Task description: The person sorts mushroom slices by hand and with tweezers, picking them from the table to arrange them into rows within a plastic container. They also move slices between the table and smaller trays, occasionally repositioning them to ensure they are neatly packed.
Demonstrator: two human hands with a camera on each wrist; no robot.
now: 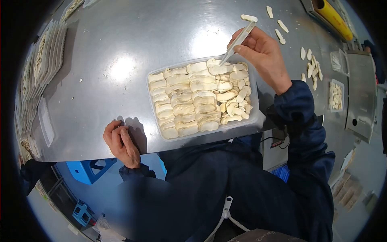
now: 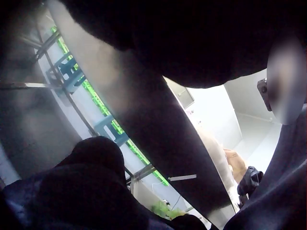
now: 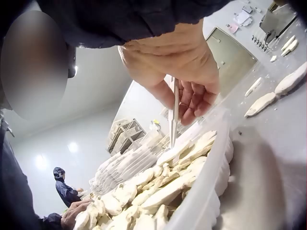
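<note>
My right hand point(image 1: 263, 50) pinches white tweezers point(image 1: 238, 42) between thumb and fingers. Their tips point down at a pale, mushroom-like slice point(image 1: 219, 69) at the far edge of a clear plastic tub point(image 1: 151, 109). Overlapping slices point(image 1: 183, 109) lie in neat columns across most of the tub, while smaller loose pieces point(image 1: 236, 108) are heaped at its right end. In the right wrist view the tweezers point(image 3: 173, 115) reach down to the slices just inside the rim. My left hand point(image 1: 122, 143) rests at the table's front edge, left of the tub, loosely curled and holding nothing.
Stacked white trays point(image 1: 50, 52) stand at the left of the metal table point(image 1: 109, 36). Several loose slices point(image 1: 313, 68) lie at the right, near a small tub of pieces point(image 1: 335, 96). A blue stool point(image 1: 86, 170) is below; another person point(image 3: 64, 187) stands further off.
</note>
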